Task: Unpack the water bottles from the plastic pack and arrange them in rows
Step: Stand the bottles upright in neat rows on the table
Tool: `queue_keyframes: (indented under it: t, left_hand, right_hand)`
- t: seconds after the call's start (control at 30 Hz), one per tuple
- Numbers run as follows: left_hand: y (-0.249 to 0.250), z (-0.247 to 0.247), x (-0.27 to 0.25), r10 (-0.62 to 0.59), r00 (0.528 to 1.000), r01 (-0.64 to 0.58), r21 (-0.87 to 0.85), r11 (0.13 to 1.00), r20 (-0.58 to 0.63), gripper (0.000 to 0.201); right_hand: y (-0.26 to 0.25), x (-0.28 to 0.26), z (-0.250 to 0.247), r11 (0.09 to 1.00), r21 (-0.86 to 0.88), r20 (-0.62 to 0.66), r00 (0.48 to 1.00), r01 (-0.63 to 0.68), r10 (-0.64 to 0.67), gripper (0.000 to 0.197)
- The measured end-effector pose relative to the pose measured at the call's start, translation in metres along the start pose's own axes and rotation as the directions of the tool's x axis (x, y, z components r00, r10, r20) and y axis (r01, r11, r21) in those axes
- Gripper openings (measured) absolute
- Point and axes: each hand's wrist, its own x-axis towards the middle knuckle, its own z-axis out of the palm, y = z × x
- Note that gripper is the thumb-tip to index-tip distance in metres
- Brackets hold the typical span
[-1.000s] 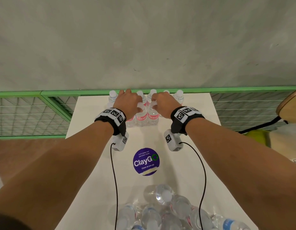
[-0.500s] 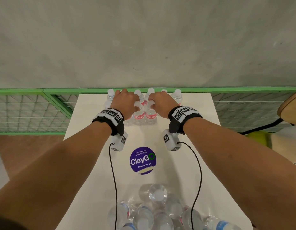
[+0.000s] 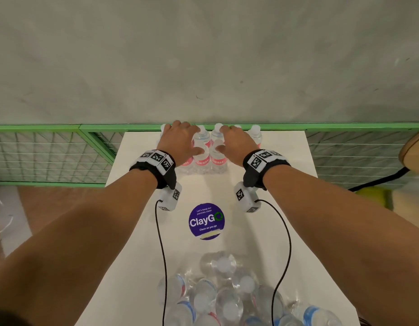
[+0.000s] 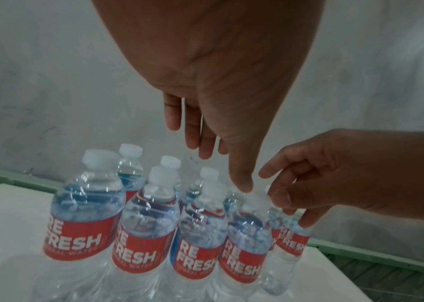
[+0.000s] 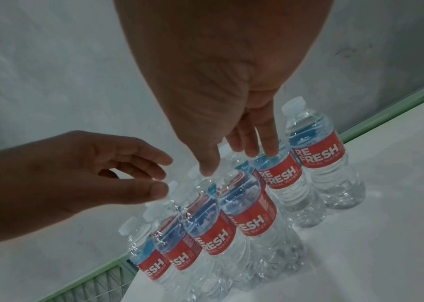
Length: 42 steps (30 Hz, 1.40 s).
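Several clear water bottles (image 3: 202, 158) with red labels and white caps stand in two close rows at the far end of the white table (image 3: 286, 184). My left hand (image 3: 180, 142) hovers over the left bottles, fingers straight, thumb tip (image 4: 244, 187) on a cap. Over the right bottles my right hand (image 3: 234, 142) has its fingertips (image 5: 257, 149) resting on bottle shoulders. Neither hand holds a bottle. The torn plastic pack (image 3: 222, 292), with several bottles inside, lies at the near end.
A round purple sticker (image 3: 206, 221) marks the table's middle. A green wire-mesh railing (image 3: 62, 128) runs along the table's far edge, with a grey wall behind. At the right edge is a round wooden top (image 3: 415, 154). Black cables (image 3: 161, 255) hang from both wrists.
Both hands have stayed over the standing bottles, reaching slightly farther along them. The bottles stand where they were.
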Motion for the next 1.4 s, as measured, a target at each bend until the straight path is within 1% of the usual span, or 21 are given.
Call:
queue_keyframes:
  t: [0.07, 0.17, 0.27, 0.33, 0.4, 0.47, 0.57, 0.67, 0.73, 0.8, 0.87, 0.97, 1.07, 1.23, 1.4]
  left_hand:
    - [-0.001, -0.019, -0.011, -0.001, 1.000, -0.001, -0.077, 0.997, -0.029, 0.052]
    - [-0.004, -0.044, -0.034, 0.012, 1.000, -0.015, -0.243, 0.970, -0.016, 0.037]
    - [0.002, -0.064, -0.073, 0.001, 0.999, 0.015, -0.307, 0.951, 0.054, 0.034]
    - [0.007, -0.069, -0.105, 0.013, 0.994, 0.020, -0.298, 0.954, 0.108, 0.034]
    - [0.012, -0.069, -0.139, 0.038, 0.988, 0.008, -0.288, 0.957, 0.152, 0.032]
    - [0.018, -0.066, -0.173, 0.041, 0.975, 0.030, -0.317, 0.948, 0.216, 0.032]
    - [0.025, -0.057, -0.218, 0.052, 0.940, 0.067, -0.331, 0.941, 0.337, 0.033]
    - [0.028, -0.045, -0.256, 0.056, 0.907, 0.086, -0.314, 0.946, 0.417, 0.034]
    - [0.030, -0.034, -0.277, 0.058, 0.888, 0.099, -0.313, 0.945, 0.457, 0.036]
    - [0.033, -0.024, -0.295, 0.051, 0.873, 0.123, -0.320, 0.939, 0.486, 0.038]
    - [0.036, -0.014, -0.310, 0.043, 0.876, 0.130, -0.322, 0.938, 0.480, 0.038]
    - [0.041, -0.003, -0.324, 0.029, 0.917, 0.092, -0.283, 0.955, 0.397, 0.039]
    - [0.042, 0.002, -0.330, 0.032, 0.949, 0.049, -0.246, 0.968, 0.314, 0.031]
    - [0.039, 0.002, -0.324, 0.046, 0.957, 0.029, -0.255, 0.967, 0.285, 0.024]
    - [0.040, -0.007, -0.289, 0.052, 0.959, 0.020, -0.250, 0.968, 0.277, 0.026]
  right_hand:
    - [-0.004, -0.013, -0.010, 1.000, 0.002, -0.051, 0.999, -0.003, 0.003, 0.051]
    - [-0.015, -0.040, -0.031, 1.000, 0.000, -0.078, 0.997, -0.008, 0.007, 0.046]
    - [-0.031, -0.077, -0.048, 0.999, -0.048, -0.026, 1.000, 0.015, -0.017, 0.035]
    - [-0.044, -0.107, -0.051, 0.997, -0.058, 0.040, 0.998, 0.047, -0.045, 0.035]
    - [-0.057, -0.139, -0.045, 0.996, -0.059, 0.113, 0.992, 0.068, -0.061, 0.037]
    - [-0.068, -0.168, -0.034, 0.997, -0.049, 0.166, 0.985, 0.059, -0.050, 0.037]
    - [-0.082, -0.205, -0.016, 0.996, -0.076, 0.248, 0.968, 0.056, -0.035, 0.037]
    - [-0.089, -0.236, 0.001, 0.986, -0.147, 0.334, 0.942, 0.082, -0.028, 0.039]
    - [-0.091, -0.252, 0.010, 0.977, -0.191, 0.356, 0.934, 0.093, -0.019, 0.040]
    - [-0.092, -0.264, 0.018, 0.973, -0.215, 0.339, 0.941, 0.089, -0.012, 0.040]
    - [-0.093, -0.273, 0.023, 0.967, -0.236, 0.305, 0.952, 0.092, -0.016, 0.040]
    - [-0.094, -0.282, 0.027, 0.959, -0.271, 0.261, 0.965, 0.088, -0.015, 0.039]
    - [-0.096, -0.286, 0.031, 0.957, -0.282, 0.226, 0.974, 0.074, -0.009, 0.037]
    - [-0.093, -0.282, 0.035, 0.962, -0.263, 0.207, 0.978, 0.079, -0.024, 0.034]
    - [-0.076, -0.261, 0.024, 0.963, -0.242, 0.220, 0.973, 0.120, -0.066, 0.034]
